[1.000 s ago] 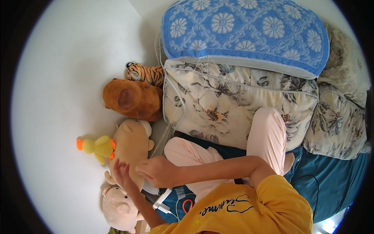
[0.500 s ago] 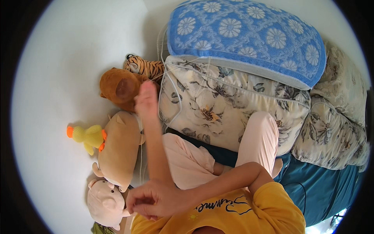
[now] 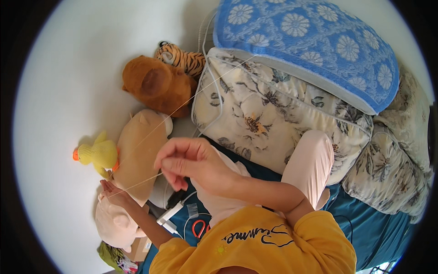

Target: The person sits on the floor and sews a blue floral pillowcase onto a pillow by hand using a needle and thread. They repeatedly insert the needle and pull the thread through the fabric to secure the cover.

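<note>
A thin white thread (image 3: 200,90) runs from the front edge of the blue floral cloth (image 3: 301,34) down to my left hand (image 3: 116,194). From there it crosses to my right hand (image 3: 191,162), whose curled fingers hold it in front of my lap. Stretched out to the left, my left hand is over the pale plush toy (image 3: 114,223), its fingers together on the thread. The exact grip of its fingertips is too small to make out.
Along the white wall at left sit a yellow duck toy (image 3: 102,153), a long tan plush (image 3: 137,150), a brown plush (image 3: 153,84) and a tiger plush (image 3: 187,59). A floral cushion (image 3: 255,114) lies ahead. Near my lap are a white power strip (image 3: 171,213) and orange-handled scissors (image 3: 198,227).
My left hand has swung from beside the brown plush down to the lower left, drawing the thread along. My right hand has moved up and forward from my chest. The view has shifted slightly.
</note>
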A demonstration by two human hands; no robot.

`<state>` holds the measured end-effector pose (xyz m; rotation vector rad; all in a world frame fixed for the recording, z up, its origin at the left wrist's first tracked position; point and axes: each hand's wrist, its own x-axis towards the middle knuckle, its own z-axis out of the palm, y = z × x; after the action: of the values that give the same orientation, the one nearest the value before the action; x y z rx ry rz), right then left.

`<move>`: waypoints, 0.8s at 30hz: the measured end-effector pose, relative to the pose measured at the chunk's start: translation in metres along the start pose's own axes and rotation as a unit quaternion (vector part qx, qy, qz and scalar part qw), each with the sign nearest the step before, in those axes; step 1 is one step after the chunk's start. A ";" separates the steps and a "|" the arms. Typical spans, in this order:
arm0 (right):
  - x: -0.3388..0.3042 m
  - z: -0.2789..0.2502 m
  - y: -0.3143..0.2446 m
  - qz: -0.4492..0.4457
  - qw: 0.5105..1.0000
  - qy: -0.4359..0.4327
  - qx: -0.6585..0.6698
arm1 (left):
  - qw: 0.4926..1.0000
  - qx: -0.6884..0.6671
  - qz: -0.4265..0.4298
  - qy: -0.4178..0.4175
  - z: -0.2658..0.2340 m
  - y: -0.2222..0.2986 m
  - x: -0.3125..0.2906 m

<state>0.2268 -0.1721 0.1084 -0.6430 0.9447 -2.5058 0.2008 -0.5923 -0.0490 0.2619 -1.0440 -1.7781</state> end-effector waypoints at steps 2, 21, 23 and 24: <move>0.005 -0.005 0.007 0.026 0.999 0.013 0.028 | 0.989 0.115 0.069 0.063 0.000 0.013 -0.004; -0.117 -0.183 -0.257 -0.584 0.770 0.253 0.038 | 0.785 0.553 0.261 -0.096 0.012 0.023 -0.080; -0.173 -0.209 -0.318 -0.682 0.683 0.257 -0.046 | 0.822 0.489 0.215 -0.197 0.045 0.012 -0.106; -0.193 -0.211 -0.340 -0.710 0.654 0.250 -0.073 | 0.797 0.495 0.199 -0.284 0.056 -0.001 -0.115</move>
<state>0.2072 0.2703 0.1481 -1.0077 0.9611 -4.2274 0.2195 -0.4661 -0.0484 0.1067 -2.2425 -0.7763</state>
